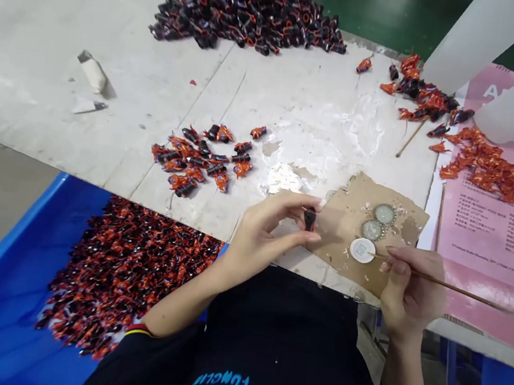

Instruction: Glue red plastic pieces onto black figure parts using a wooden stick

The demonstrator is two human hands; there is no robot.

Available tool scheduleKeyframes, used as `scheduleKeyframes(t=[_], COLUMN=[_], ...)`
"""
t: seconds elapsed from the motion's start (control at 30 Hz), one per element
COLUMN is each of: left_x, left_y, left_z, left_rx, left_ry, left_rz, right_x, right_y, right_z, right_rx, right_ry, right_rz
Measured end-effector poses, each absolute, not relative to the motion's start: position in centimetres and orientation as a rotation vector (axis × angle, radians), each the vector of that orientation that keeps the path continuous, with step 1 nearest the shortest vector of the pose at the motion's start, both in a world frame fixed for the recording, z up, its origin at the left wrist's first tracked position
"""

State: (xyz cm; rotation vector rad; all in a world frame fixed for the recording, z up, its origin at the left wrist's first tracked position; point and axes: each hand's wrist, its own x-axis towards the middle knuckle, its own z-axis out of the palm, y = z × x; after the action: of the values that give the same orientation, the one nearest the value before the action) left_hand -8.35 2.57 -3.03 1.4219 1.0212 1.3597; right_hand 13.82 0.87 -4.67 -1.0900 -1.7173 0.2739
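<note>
Between the thumb and fingers of my left hand (276, 224) is a small black plastic piece with red edging (310, 218), held above the table's front edge. My right hand (414, 290) grips a thin wooden stick (450, 285), its tip at a small white round cap (363, 251). That cap lies on a torn piece of brown cardboard (336, 230), near two round, crusted, greyish caps (384, 214). Left of my left hand, a loose cluster of black and orange pieces (204, 157) lies on the table.
A big heap of black pieces (259, 13) sits at the back. Orange pieces (505, 175) spread over a pink printed sheet (489, 221) at right, near two white tubes (487, 40). A blue bin (22, 273) below holds many pieces. A whitish wrapped scrap (92, 73) lies left.
</note>
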Motion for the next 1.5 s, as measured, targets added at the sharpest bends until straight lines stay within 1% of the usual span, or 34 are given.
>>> scheduleKeyframes(t=[0.2, 0.47, 0.7, 0.9, 1.0, 1.27, 1.5], left_x=[-6.8, -6.6, -6.2, -5.0, -4.6, -4.6, -4.8], left_y=[1.6, 1.5, 1.4, 1.4, 1.3, 1.1, 1.3], left_z=[-3.0, -3.4, -3.4, -3.6, -3.8, -3.9, -4.1], left_rx=[1.193, 1.247, 1.373, 1.521, 1.566, 1.595, 1.603], left_ry=[0.848, 0.940, 0.990, 0.970, 0.968, 0.998, 0.921], left_rz=[1.259, 1.214, 1.214, 1.230, 1.221, 1.136, 1.171], right_x=[13.8, 13.7, 13.4, 13.1, 12.7, 10.2, 10.1], right_y=[1.1, 1.2, 1.4, 1.0, 1.1, 1.0, 1.2], right_z=[-4.1, -4.1, -4.0, -3.0, -2.5, -2.5, -3.6], right_rx=[-1.063, -1.059, -1.013, -1.060, -1.031, -0.966, -0.967], right_ry=[-1.810, -1.857, -1.477, -1.055, -0.895, -1.117, -1.219], right_rz=[0.251, 0.257, 0.313, 0.623, 0.689, 0.781, 0.787])
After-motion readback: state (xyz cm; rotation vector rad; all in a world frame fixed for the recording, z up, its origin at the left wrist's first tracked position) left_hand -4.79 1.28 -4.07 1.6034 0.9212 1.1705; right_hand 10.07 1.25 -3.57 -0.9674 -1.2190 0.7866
